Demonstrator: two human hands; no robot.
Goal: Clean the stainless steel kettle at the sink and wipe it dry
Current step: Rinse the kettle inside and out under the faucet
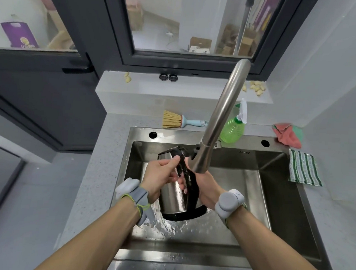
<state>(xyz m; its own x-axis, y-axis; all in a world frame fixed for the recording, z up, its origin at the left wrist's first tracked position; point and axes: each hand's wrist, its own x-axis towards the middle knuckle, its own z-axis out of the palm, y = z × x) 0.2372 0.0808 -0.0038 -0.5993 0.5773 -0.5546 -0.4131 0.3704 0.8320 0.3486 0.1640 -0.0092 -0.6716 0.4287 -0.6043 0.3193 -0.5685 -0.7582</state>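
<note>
rinse step in hand — kettle point(173, 192) tilted over sink point(281, 180) under tap point(218, 120), held by left hand point(161, 176) on body, right hand point(206, 186) round handle. next: rinse off, then reach for striped cloth point(304, 168) — drying not yet begun.

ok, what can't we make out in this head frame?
- Right hand fingers: behind the kettle handle and faucet.
- Kettle's inside and lid state: opening faces away.
- Sink drain: under the kettle base.
- Label on spray bottle: too small.
- Left hand palm: faces the kettle.
</note>
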